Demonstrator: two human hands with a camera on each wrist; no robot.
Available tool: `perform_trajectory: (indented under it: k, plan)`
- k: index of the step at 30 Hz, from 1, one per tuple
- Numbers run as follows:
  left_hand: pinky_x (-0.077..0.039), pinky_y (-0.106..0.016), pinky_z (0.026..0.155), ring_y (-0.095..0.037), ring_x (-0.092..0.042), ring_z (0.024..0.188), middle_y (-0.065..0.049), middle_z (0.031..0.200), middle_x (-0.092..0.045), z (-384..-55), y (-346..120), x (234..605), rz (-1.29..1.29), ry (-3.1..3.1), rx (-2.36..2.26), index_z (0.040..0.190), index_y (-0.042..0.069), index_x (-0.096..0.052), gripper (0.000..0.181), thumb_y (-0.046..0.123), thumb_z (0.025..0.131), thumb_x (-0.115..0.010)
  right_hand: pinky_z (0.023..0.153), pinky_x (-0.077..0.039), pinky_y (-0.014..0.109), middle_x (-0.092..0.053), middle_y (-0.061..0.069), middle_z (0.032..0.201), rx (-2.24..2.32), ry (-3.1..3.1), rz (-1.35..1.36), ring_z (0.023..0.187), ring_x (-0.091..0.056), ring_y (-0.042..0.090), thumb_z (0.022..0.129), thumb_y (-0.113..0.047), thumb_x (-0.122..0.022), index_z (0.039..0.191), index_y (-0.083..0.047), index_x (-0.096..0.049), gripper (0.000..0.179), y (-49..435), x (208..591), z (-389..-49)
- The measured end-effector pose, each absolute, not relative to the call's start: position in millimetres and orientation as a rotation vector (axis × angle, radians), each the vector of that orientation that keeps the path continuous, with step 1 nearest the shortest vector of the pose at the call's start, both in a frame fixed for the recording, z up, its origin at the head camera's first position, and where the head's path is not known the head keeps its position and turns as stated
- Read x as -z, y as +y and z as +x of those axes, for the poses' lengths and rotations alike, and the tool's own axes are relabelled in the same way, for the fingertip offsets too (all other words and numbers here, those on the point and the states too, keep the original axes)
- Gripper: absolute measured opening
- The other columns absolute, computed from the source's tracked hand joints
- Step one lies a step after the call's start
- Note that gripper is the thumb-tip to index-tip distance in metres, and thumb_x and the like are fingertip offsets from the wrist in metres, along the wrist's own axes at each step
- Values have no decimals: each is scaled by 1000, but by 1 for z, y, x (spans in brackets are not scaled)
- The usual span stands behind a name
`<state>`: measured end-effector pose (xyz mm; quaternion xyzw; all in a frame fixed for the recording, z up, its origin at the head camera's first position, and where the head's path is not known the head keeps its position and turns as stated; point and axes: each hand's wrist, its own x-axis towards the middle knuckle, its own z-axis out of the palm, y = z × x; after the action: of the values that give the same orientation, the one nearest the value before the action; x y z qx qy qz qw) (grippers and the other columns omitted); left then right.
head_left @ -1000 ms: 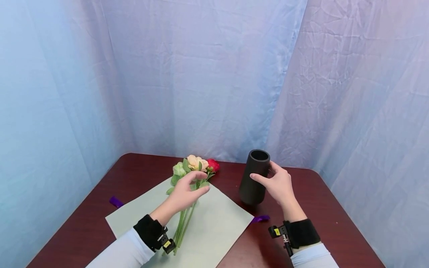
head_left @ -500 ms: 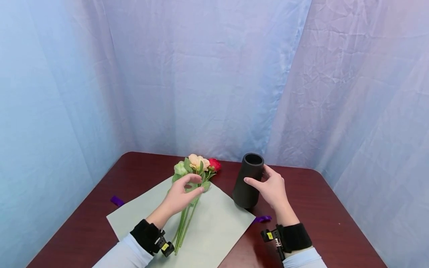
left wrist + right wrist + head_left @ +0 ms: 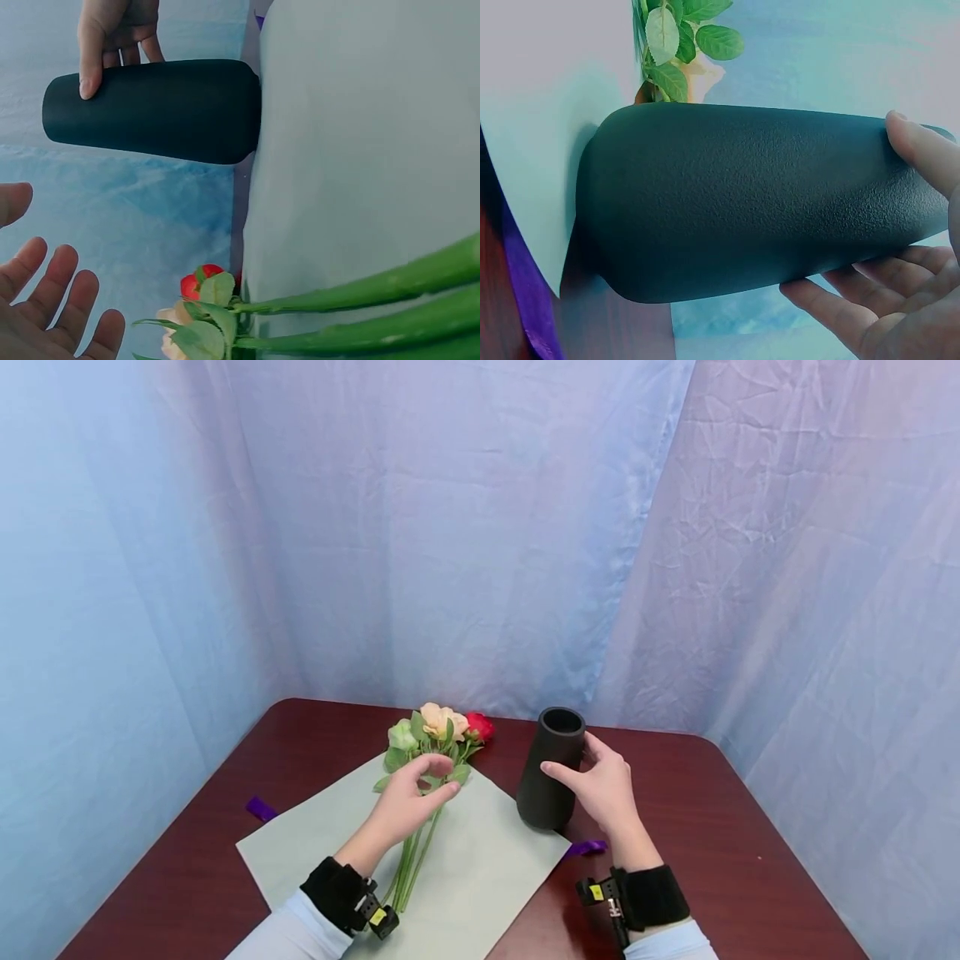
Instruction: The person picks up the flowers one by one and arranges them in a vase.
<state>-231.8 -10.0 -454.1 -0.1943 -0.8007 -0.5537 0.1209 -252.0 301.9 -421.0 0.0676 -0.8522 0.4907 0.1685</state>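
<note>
A matte black vase (image 3: 551, 768) stands roughly upright at the right edge of the pale green wrapping paper (image 3: 480, 877). My right hand (image 3: 603, 781) grips it near the mouth, thumb on one side and fingers on the other, as the right wrist view shows. Over the flower stems (image 3: 412, 864) hovers my left hand (image 3: 405, 797), holding nothing, its fingers relaxed and spread in the left wrist view. The flowers lie on the paper with their heads past its far corner: a green one (image 3: 402, 736), a cream one (image 3: 442, 722) and a red one (image 3: 479, 727). The left hand hides part of their leaves.
Purple ribbon pokes out from under the paper at the left (image 3: 261, 809) and at the right (image 3: 587, 848). The dark red-brown table (image 3: 712, 827) has rounded back corners, and blue-lilac curtains (image 3: 465, 527) hang close behind and beside it.
The right hand has moved the vase left and toward me, from the bare table to the paper's right edge. The left hand has shifted slightly; the flowers stay put.
</note>
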Motion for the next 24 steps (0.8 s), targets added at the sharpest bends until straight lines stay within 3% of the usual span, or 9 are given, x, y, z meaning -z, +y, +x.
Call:
perform_trajectory:
  k: [10, 19, 24]
  plan:
    - [-50, -41, 88, -17, -62, 109, 4, 112, -68, -236, -12, 460, -513, -2363, 1651, 121, 15, -68, 29, 22, 94, -76, 92, -54, 54, -68, 3, 128, -1408, -2421, 195, 119, -64, 26, 78, -48, -88, 139, -24, -61, 70, 305, 420, -252]
    - [-49, -43, 88, -33, -60, 114, -14, 119, -67, -237, -19, 461, -479, -2375, 1667, 123, 13, -67, 31, 21, 94, -76, 93, -53, 55, -64, 6, 132, -1390, -2493, 199, 124, -60, 30, 80, -46, -87, 142, -22, -56, 73, 306, 420, -248]
    - [-50, -41, 87, -30, -61, 112, -12, 118, -67, -239, -21, 462, -472, -2381, 1662, 124, 12, -67, 32, 21, 94, -76, 93, -53, 55, -62, 9, 135, -1384, -2520, 198, 126, -59, 32, 81, -48, -86, 145, -20, -53, 77, 308, 419, -247]
